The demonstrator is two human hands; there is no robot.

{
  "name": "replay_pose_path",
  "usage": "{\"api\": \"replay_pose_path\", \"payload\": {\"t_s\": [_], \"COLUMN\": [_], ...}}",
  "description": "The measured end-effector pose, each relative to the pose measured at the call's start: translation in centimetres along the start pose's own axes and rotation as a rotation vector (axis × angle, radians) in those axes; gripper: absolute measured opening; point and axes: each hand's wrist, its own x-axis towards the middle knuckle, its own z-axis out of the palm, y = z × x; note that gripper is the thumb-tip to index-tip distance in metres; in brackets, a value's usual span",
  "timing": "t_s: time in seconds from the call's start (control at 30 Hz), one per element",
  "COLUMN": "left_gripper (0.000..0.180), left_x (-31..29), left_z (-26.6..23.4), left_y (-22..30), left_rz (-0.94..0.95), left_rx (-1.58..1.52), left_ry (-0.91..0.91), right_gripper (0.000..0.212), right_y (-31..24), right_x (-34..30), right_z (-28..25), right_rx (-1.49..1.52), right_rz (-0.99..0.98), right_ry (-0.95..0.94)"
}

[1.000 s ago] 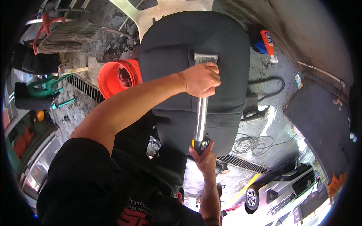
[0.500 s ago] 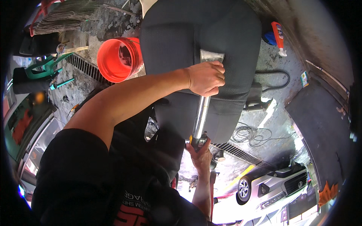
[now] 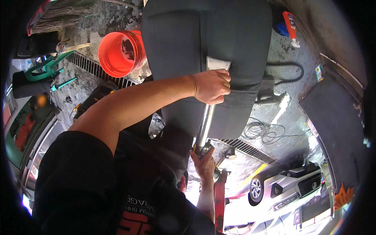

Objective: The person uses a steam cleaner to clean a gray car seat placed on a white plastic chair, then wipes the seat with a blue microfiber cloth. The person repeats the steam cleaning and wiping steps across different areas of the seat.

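Note:
A black fabric-covered car seat (image 3: 172,43) spans the middle of the view. Against its surface lies a shiny vacuum wand (image 3: 205,123) with a flat, flared nozzle (image 3: 218,64) at its far end. My left hand (image 3: 212,87) is closed in a fist around the tube just behind that nozzle. Lower down, past the near edge of the seat, my right hand (image 3: 204,162) grips the dark handle at the wand's near end.
Left of the seat stands a red bucket (image 3: 117,55) beside a floor drain grate (image 3: 87,67). A red spray bottle (image 3: 290,27), a coiled cable (image 3: 259,130) and a black hose (image 3: 297,70) lie to the right. A silver car (image 3: 288,188) is parked at lower right.
The wand's nozzle has slid toward me along the seat, both hands moving with it. The seat and surroundings sit slightly higher in the view.

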Motion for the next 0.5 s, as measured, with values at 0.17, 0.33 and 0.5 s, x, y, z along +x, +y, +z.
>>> {"api": "replay_pose_path", "payload": {"t_s": [0.17, 0.33, 0.5], "left_gripper": [0.018, 0.019, 0.022], "left_x": [-0.6, -1.2, -1.6], "left_z": [1.3, 2.6, 4.0], "left_y": [1.1, 1.4, 3.5], "left_rz": [-0.016, 0.001, -0.013], "left_rx": [-0.036, -0.080, -0.114], "left_ry": [-0.033, -0.013, -0.081], "right_gripper": [0.084, 0.090, 0.093], "right_y": [0.6, 3.1, 2.6], "right_x": [-1.5, -2.3, -6.8], "right_z": [0.6, 2.6, 2.3], "right_rx": [-0.008, -0.027, -0.004], "right_rz": [0.033, -0.013, 0.082], "right_ry": [-0.004, 0.015, -0.076]}}
